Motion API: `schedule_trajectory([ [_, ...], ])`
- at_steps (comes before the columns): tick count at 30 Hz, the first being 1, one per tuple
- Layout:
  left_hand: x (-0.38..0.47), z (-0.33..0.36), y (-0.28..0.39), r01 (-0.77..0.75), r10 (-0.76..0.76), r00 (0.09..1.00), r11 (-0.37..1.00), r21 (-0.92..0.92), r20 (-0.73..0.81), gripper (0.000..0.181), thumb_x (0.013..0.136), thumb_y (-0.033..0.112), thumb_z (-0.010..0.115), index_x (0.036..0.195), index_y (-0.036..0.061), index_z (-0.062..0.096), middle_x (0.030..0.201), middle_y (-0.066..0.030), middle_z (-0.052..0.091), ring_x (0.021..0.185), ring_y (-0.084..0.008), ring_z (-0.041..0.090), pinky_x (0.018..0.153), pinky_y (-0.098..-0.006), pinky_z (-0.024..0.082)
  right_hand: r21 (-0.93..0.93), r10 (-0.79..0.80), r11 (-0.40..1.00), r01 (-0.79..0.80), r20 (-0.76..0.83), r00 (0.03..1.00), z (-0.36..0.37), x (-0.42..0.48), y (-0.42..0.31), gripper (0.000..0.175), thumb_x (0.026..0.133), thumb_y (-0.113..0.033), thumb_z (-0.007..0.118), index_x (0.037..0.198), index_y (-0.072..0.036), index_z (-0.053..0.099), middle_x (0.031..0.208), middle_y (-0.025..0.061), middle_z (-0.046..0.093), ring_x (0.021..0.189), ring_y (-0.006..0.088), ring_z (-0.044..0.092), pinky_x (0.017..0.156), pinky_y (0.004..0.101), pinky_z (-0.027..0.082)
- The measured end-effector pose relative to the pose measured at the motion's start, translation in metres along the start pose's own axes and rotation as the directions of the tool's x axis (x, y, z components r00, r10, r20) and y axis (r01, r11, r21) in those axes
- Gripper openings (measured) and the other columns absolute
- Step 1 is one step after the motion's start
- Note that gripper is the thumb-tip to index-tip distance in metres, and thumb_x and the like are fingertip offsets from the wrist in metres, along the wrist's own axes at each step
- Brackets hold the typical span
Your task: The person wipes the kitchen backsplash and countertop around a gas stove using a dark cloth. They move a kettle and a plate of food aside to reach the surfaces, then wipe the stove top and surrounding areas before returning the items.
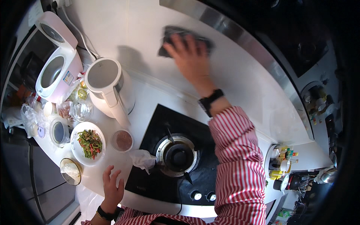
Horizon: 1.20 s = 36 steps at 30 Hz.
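Note:
My right hand [191, 59] presses a dark grey cloth [166, 52] flat against the white wall behind the gas stove, fingers spread over it; hand and cloth look slightly blurred. Below that arm lies the black glass gas hob [157, 118] with a round burner [177, 155]. My left hand [114, 185] is held with its fingers apart, holding nothing, near the counter's front edge, left of the hob. A crumpled white tissue or thin bag [143, 159] lies at the hob's left edge. Left of it is a clear tub of reddish-brown contents [122, 140].
Left on the counter are a white electric kettle [123, 92], an open pink rice cooker [60, 76], a plate of stir-fried green and red peppers [90, 144], a bowl of rice [70, 171] and plastic bags [29, 118]. Seasoning bottles [289, 154] stand right. A range hood's metal edge [239, 28] overhangs.

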<state>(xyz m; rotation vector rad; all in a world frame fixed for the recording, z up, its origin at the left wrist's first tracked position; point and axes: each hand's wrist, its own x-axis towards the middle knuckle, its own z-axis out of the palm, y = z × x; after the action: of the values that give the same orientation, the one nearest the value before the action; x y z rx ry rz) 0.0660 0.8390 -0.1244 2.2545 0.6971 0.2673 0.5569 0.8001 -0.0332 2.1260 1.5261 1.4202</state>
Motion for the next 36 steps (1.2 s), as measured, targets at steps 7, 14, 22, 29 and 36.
schedule_trajectory([
  [7,-0.012,-0.003,-0.009,0.048,-0.048,0.999,0.998,-0.039,0.018,0.035,0.079,-0.001,0.06,0.113,0.0026,0.057,0.133,-0.021,0.043,0.125,-0.0386,0.042,0.103,-0.0456,0.037,0.426,-0.354,0.904,0.032,0.703,0.617,0.002,-0.166,0.013,0.049,0.092,-0.014,0.048,0.14,-0.02,0.041,0.154,0.0009,0.029,0.139,0.0219,0.033,0.103,0.0396,0.042],
  [14,-0.005,-0.024,-0.029,0.094,-0.093,0.995,0.992,-0.08,0.018,0.033,0.081,0.0,0.059,0.114,0.0013,0.057,0.133,-0.0217,0.042,0.125,-0.0392,0.042,0.103,-0.0463,0.036,-0.119,0.061,0.991,-0.055,0.045,0.997,-0.044,-0.047,0.076,0.04,0.087,-0.017,0.056,0.125,-0.029,0.06,0.139,0.0038,0.047,0.122,0.0296,0.045,0.099,0.0504,0.033],
  [22,0.001,-0.033,-0.027,0.157,-0.157,0.987,0.987,-0.021,-0.019,0.032,0.083,0.0,0.054,0.115,-0.0011,0.055,0.135,-0.0222,0.04,0.127,-0.0378,0.04,0.106,-0.0459,0.033,0.12,-0.197,0.966,0.227,-0.221,0.955,0.056,0.137,-0.1,0.03,0.086,-0.019,0.057,0.115,-0.009,0.057,0.136,0.0046,0.047,0.129,0.0229,0.041,0.096,0.0358,0.04],
  [29,0.017,-0.022,0.0,0.086,-0.08,0.994,0.993,0.081,-0.07,0.035,0.083,0.0,0.055,0.117,-0.0008,0.054,0.132,-0.0201,0.045,0.121,-0.0365,0.044,0.101,-0.0433,0.037,-0.077,-0.429,0.9,0.43,0.032,0.903,0.112,0.043,-0.159,0.03,0.09,-0.018,0.05,0.12,-0.014,0.053,0.147,0.0013,0.04,0.13,0.0149,0.039,0.105,0.0273,0.031],
  [36,0.129,-0.004,0.04,0.103,-0.182,0.945,0.954,-0.281,-0.272,0.045,0.084,0.004,0.061,0.127,-0.0004,0.049,0.121,-0.0098,0.055,0.088,-0.0118,0.049,0.074,-0.0257,0.042,0.481,-0.349,0.838,0.258,0.11,0.93,0.067,-0.112,-0.063,0.018,0.086,-0.015,0.052,0.103,-0.015,0.059,0.145,0.0026,0.044,0.116,0.0113,0.053,0.094,0.0254,0.043],
])
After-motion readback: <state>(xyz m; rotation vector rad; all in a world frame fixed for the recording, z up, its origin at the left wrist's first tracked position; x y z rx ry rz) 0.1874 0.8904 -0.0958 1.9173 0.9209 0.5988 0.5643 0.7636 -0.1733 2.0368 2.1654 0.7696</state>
